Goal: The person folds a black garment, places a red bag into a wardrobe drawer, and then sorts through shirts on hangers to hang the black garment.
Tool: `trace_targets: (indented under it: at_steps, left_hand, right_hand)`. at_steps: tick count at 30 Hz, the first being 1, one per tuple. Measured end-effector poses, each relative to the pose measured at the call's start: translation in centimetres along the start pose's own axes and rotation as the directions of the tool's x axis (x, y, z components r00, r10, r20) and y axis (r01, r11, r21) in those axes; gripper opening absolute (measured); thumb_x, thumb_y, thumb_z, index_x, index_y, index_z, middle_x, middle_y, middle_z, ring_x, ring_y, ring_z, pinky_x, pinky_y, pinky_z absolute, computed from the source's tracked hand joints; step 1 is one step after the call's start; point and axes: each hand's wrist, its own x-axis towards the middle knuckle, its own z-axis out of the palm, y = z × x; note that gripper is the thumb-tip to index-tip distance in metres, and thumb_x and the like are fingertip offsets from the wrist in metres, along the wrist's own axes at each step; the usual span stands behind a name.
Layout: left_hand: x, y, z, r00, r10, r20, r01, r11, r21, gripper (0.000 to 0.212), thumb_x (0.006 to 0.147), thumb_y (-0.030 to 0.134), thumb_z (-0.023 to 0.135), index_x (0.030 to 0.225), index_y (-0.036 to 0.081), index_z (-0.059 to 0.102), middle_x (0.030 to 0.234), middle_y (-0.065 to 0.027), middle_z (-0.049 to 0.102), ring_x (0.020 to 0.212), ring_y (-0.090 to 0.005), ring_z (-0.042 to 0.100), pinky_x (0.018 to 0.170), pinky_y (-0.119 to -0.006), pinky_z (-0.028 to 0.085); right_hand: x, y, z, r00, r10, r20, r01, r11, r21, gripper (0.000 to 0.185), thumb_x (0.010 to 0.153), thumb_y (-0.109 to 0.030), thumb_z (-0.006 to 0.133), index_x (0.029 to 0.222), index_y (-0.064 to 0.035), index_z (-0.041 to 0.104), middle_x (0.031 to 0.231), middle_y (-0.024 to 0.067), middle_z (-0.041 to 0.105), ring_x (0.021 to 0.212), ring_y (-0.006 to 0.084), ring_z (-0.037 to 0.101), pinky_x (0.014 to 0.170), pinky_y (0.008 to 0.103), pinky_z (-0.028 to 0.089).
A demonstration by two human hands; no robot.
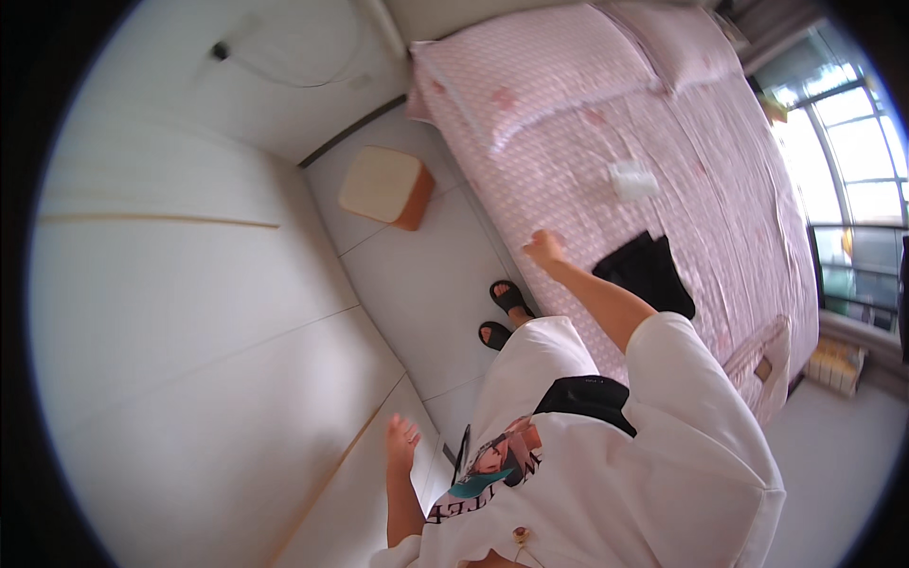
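My left hand (403,441) is at the lower left, beside a pale cabinet front, its fingers apart and holding nothing. Over the near edge of a bed (717,213) with a pink patterned cover, my right hand (545,250) has its fingers curled in; I see nothing in it. To the right of that hand a folded black cloth (648,273), perhaps a garment, lies on the bed. Farther up the cover rests a small white packet or folded item (633,180), too blurred to name. Both my feet, in black sandals (495,335), are on the floor beside the bed.
A stool (383,183) with a cream top and orange side stands on the tiled floor (426,284) between bed and wall. Pale panels (213,341) line the left. Pillows (540,64) lie at the bed's head. A window (859,156) is at the right, a box (834,363) below it.
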Motion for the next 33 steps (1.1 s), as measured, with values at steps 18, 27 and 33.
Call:
trace_targets:
  at_steps: [18, 27, 33]
  left_hand:
    - [8.1, 5.3, 18.0, 0.976, -0.199, 0.086, 0.025, 0.497, 0.867, 0.048, 0.084, 0.014, 0.049, 0.129, 0.002, 0.037, 0.134, -0.0125, 0.037, 0.108, -0.0166, 0.046, 0.088, -0.027, 0.037]
    - [10.0, 6.0, 20.7, 0.955, -0.167, 0.244, -0.136, 0.482, 0.866, 0.044, 0.086, 0.012, 0.048, 0.127, -0.001, 0.037, 0.133, -0.0165, 0.037, 0.123, -0.0234, 0.036, 0.097, -0.03, 0.031]
    - [9.7, 8.7, 21.5, 0.941, -0.095, 0.324, -0.243, 0.474, 0.846, 0.043, 0.086, 0.013, 0.048, 0.125, -0.002, 0.039, 0.131, -0.0178, 0.039, 0.122, -0.0237, 0.038, 0.098, -0.031, 0.031]
  right_hand:
    - [-12.2, 39.0, -12.3, 0.246, 0.966, -0.083, -0.509, 0.202, 0.837, 0.081, 0.058, -0.04, 0.079, 0.121, -0.0075, 0.04, 0.122, 0.0087, 0.045, 0.115, 0.0259, 0.038, 0.094, 0.0435, 0.03]
    - [-13.1, 37.5, -14.1, 0.671, 0.697, 0.251, -0.229, -0.127, 0.965, 0.059, 0.066, -0.028, 0.076, 0.115, -0.0079, 0.05, 0.11, 0.0033, 0.056, 0.104, 0.0241, 0.05, 0.093, 0.0406, 0.035]
    - [-11.5, 36.8, -14.0, 0.453, 0.89, -0.06, -0.186, 0.16, 0.969, 0.051, 0.063, -0.011, 0.074, 0.108, 0.0015, 0.054, 0.1, 0.0108, 0.06, 0.09, 0.0261, 0.058, 0.084, 0.0348, 0.045]
